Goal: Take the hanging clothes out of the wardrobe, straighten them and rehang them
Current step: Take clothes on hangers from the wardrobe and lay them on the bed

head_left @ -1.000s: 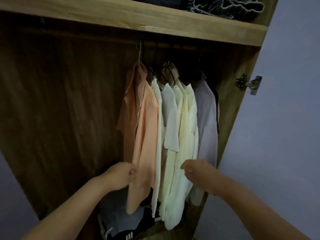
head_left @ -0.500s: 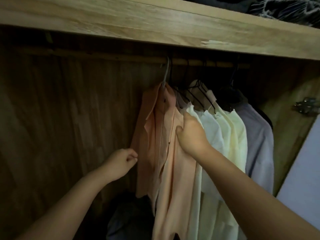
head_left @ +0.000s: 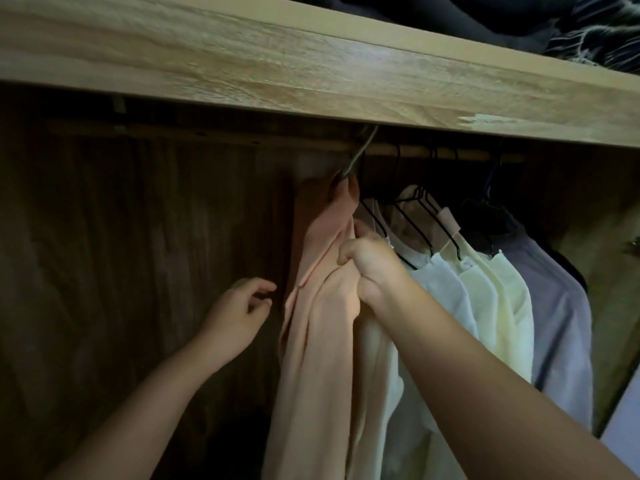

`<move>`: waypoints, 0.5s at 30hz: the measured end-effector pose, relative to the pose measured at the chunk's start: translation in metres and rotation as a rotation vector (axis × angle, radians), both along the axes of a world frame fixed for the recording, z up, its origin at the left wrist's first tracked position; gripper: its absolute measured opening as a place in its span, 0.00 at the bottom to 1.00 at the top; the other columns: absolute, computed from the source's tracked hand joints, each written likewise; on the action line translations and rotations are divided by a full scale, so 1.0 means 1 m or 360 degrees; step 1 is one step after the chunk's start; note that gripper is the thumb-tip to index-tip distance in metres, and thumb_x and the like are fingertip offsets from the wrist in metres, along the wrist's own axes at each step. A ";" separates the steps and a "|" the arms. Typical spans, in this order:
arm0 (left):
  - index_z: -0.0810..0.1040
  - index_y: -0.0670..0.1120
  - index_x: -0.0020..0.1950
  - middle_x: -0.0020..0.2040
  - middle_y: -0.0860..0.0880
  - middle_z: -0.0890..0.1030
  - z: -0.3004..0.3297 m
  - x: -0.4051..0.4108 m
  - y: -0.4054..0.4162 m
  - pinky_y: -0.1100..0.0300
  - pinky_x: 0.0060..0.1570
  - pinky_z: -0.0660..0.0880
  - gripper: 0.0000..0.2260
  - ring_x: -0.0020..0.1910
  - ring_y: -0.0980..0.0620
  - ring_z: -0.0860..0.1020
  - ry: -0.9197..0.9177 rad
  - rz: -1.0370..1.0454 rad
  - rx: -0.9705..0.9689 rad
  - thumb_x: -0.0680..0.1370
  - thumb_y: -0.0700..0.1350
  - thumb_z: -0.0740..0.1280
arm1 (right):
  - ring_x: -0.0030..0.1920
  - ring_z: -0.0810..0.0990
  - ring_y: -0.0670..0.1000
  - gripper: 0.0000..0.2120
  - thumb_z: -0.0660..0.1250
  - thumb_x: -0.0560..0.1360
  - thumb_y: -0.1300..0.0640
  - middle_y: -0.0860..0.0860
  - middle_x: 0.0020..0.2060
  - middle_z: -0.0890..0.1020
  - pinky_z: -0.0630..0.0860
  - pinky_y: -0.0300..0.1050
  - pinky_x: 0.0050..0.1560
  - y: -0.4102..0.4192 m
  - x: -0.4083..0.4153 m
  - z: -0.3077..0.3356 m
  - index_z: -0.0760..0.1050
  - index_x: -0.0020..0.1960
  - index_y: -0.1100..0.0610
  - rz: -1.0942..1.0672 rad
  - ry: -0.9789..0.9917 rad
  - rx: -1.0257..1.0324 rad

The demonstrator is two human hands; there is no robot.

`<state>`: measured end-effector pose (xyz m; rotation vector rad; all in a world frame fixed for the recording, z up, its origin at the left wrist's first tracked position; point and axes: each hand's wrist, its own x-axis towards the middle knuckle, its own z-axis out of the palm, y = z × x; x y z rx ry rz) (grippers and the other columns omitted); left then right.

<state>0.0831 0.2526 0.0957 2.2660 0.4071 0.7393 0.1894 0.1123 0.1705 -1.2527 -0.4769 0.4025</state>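
A peach shirt point(head_left: 318, 334) hangs leftmost on the wardrobe rail point(head_left: 415, 151) from a pale wire hanger point(head_left: 360, 154). My right hand point(head_left: 372, 265) grips the shirt's fabric near its shoulder, fingers curled into the cloth. My left hand point(head_left: 239, 313) hovers just left of the shirt with loosely spread fingers, holding nothing. To the right hang a white shirt point(head_left: 440, 289), a pale yellow shirt point(head_left: 495, 306) and a lilac shirt point(head_left: 557, 323) on black hangers point(head_left: 412, 216).
A thick wooden shelf point(head_left: 311, 71) runs overhead, with dark folded clothes point(head_left: 519, 19) on top. The wardrobe's dark wooden back panel point(head_left: 138, 254) fills the left side. A door hinge point(head_left: 635, 244) shows at the right edge.
My right hand rose from the shirts' hems to the peach shirt's shoulder and gripped it. My left hand also rose and opened. The view tilted upward toward the rail.
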 end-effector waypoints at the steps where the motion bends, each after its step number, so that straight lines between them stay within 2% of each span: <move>1: 0.75 0.49 0.61 0.57 0.54 0.74 0.004 -0.001 0.000 0.69 0.48 0.66 0.13 0.52 0.60 0.72 -0.0043 0.0015 0.0010 0.78 0.39 0.62 | 0.48 0.78 0.58 0.35 0.48 0.65 0.80 0.57 0.49 0.78 0.77 0.47 0.44 -0.001 -0.003 0.007 0.69 0.67 0.59 0.0017 0.0033 0.0124; 3: 0.75 0.48 0.60 0.57 0.52 0.75 0.012 -0.003 -0.003 0.69 0.47 0.66 0.12 0.51 0.58 0.73 -0.0135 0.0052 0.0049 0.78 0.38 0.62 | 0.47 0.78 0.57 0.33 0.46 0.66 0.81 0.56 0.46 0.78 0.76 0.48 0.47 -0.007 -0.008 0.017 0.71 0.62 0.58 0.0105 0.0120 0.0369; 5: 0.75 0.49 0.60 0.56 0.53 0.74 0.020 -0.006 -0.007 0.72 0.44 0.65 0.12 0.48 0.62 0.72 -0.0223 0.0098 0.0087 0.78 0.38 0.62 | 0.49 0.78 0.56 0.31 0.46 0.66 0.80 0.56 0.47 0.78 0.77 0.47 0.47 -0.019 -0.012 0.023 0.73 0.57 0.57 0.0195 0.0132 0.0425; 8: 0.76 0.48 0.57 0.55 0.53 0.73 0.027 -0.010 -0.016 0.73 0.41 0.65 0.12 0.47 0.62 0.72 -0.0362 0.0148 0.0113 0.78 0.36 0.61 | 0.45 0.79 0.55 0.29 0.49 0.63 0.79 0.56 0.44 0.79 0.79 0.41 0.37 -0.044 -0.020 0.014 0.74 0.54 0.57 0.0316 0.0050 0.0259; 10: 0.77 0.48 0.56 0.54 0.52 0.73 0.031 -0.012 -0.023 0.73 0.42 0.66 0.12 0.46 0.61 0.73 -0.0445 0.0191 0.0142 0.77 0.35 0.61 | 0.39 0.79 0.54 0.28 0.53 0.56 0.75 0.57 0.39 0.79 0.78 0.39 0.34 -0.068 -0.028 0.003 0.75 0.51 0.59 0.0391 -0.0013 0.0163; 12: 0.77 0.48 0.56 0.55 0.53 0.73 0.035 -0.013 -0.032 0.72 0.46 0.67 0.11 0.48 0.60 0.72 -0.0490 0.0257 0.0193 0.78 0.36 0.62 | 0.37 0.81 0.54 0.31 0.54 0.52 0.73 0.57 0.38 0.80 0.77 0.39 0.34 -0.095 -0.034 -0.010 0.77 0.52 0.59 0.0443 -0.0104 0.0027; 15: 0.75 0.47 0.60 0.61 0.51 0.72 0.039 -0.013 -0.053 0.63 0.54 0.68 0.12 0.58 0.54 0.72 -0.0494 0.0287 0.0283 0.78 0.38 0.61 | 0.41 0.80 0.55 0.33 0.56 0.52 0.72 0.57 0.40 0.81 0.75 0.42 0.39 -0.142 -0.039 -0.022 0.78 0.54 0.58 0.0495 -0.0229 -0.0228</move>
